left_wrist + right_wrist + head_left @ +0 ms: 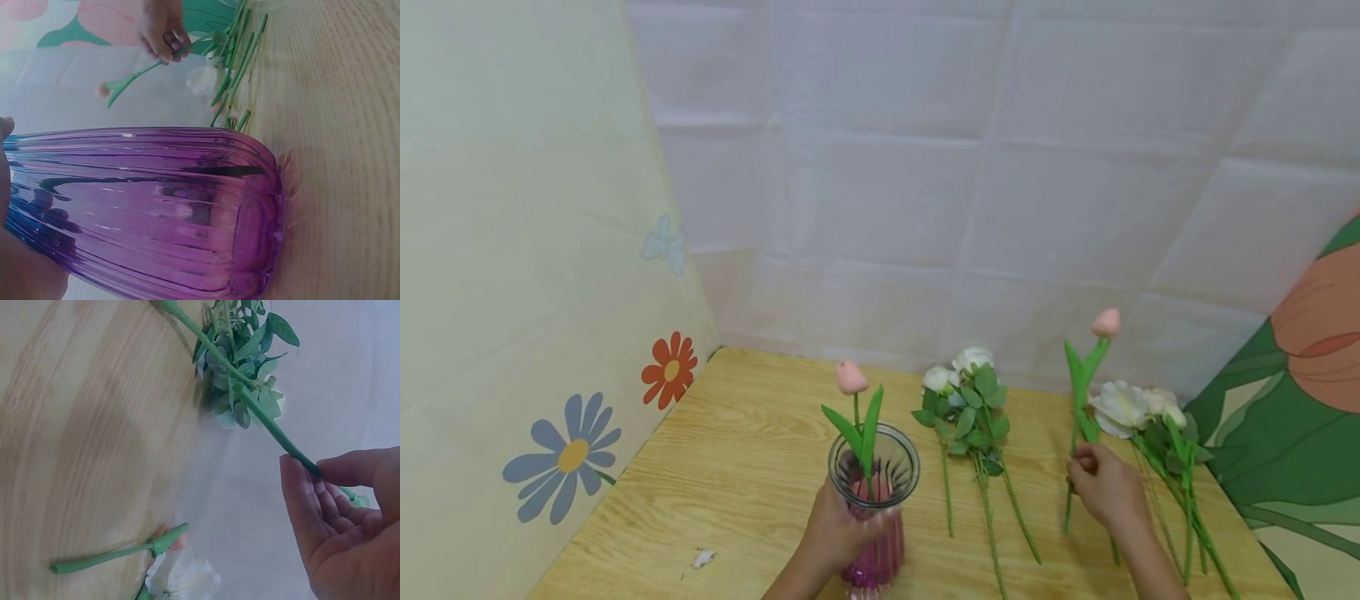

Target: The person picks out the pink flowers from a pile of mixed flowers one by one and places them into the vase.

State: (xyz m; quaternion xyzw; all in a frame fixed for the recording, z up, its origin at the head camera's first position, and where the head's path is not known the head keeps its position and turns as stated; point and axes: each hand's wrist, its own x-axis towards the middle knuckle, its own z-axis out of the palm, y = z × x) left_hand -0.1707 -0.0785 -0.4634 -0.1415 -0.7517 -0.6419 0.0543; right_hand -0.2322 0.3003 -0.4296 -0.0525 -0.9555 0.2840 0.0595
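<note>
A ribbed glass vase (880, 554), purple low down and bluish toward its rim, is held around its upper body by my left hand (842, 521). One pink tulip (852, 378) with green leaves stands inside it, its bloom above the rim. In the left wrist view the purple glass (162, 200) fills the middle, its base at the wooden surface. My right hand (1108, 487) pinches the green stem of a second pink tulip (1106, 323), which is upright with the bloom at the top. The right wrist view shows the stem (275, 430) between thumb and fingertips.
White roses (972, 359) with leafy stems lie on the wooden table (752, 450) between my hands. More white flowers (1122, 408) and green stems lie to the right. A small white scrap (703, 558) is at the front left. Cloth-covered walls (880, 192) enclose the table.
</note>
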